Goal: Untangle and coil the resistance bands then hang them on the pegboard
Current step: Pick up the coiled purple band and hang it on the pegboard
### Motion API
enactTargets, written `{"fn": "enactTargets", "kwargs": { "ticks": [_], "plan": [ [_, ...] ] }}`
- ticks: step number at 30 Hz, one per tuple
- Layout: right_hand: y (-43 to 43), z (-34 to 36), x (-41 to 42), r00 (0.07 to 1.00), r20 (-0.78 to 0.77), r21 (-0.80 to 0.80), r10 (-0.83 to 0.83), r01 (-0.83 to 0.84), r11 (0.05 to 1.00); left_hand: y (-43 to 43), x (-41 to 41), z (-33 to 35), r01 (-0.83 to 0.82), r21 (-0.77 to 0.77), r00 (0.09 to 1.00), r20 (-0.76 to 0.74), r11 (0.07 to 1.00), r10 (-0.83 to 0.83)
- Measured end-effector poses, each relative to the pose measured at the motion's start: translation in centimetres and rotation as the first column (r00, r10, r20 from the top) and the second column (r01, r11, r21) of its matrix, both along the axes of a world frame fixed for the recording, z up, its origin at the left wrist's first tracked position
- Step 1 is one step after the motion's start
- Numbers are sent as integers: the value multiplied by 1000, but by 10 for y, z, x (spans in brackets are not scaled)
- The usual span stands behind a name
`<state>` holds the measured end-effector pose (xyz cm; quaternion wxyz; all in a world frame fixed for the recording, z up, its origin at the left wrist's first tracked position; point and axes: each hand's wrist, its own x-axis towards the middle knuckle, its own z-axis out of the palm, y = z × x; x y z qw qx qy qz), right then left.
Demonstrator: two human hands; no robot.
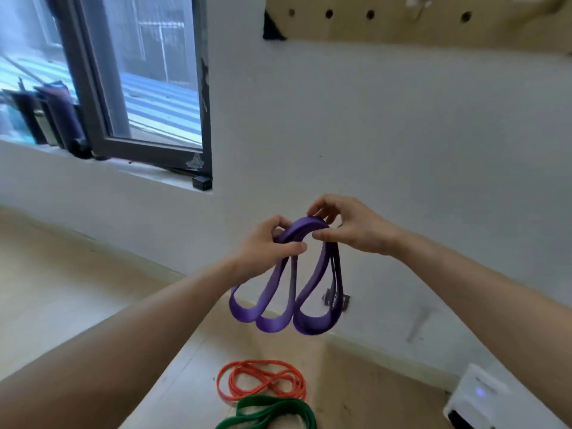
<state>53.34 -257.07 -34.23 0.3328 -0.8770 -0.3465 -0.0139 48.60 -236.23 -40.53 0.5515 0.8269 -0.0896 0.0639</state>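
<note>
Both bare forearms reach forward and up from the lower corners, converging in front of the plain white wall. Between them hangs the wide flat purple rubber resistance band, gathered into several long loops that dangle freely in the air, touching nothing below. The left hand is turned with its back toward the camera, its fingers curled round the bunched strands at the top left of the bundle and its thumb lying across them. The right hand comes in from the other side with the wrist bent; it pinches the arched top of the band between thumb below and curled fingers above, so the two hands sit almost touching over the crown of the coil. High on the wall, well above the hands, is the pale wooden pegboard with round holes. On the light wooden floor directly under the bundle lie a thin orange band in loose loops and, just in front of it, a broader green band. A dark-framed window stands at left, and a white boxy device sits on the floor at right.
</note>
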Motion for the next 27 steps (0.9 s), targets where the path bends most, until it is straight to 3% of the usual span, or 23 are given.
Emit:
{"fn": "enactTargets", "kwargs": {
  "ticks": [7, 12, 17, 22, 27],
  "plan": [
    [-60, 87, -4, 988, 80, 172, -132, 117, 978, -49, 16, 118, 72, -128, 985, 166, 989, -50],
    [-98, 134, -2, 986, -32, 376, -164, 164, 912, -94, 34, 201, 165, -197, 952, 290, 966, -103],
    [-126, 165, 2, 980, -100, 563, -174, 200, 802, -134, 50, 260, 232, -207, 918, 369, 950, -144],
    [-150, 202, -2, 952, -3, 756, -307, 203, 622, -166, 67, 299, 236, -248, 902, 416, 940, -116],
    [-181, 233, 4, 889, 100, 810, -446, 188, 556, -201, 89, 324, 257, -268, 891, 438, 929, -120]
  ]
}}
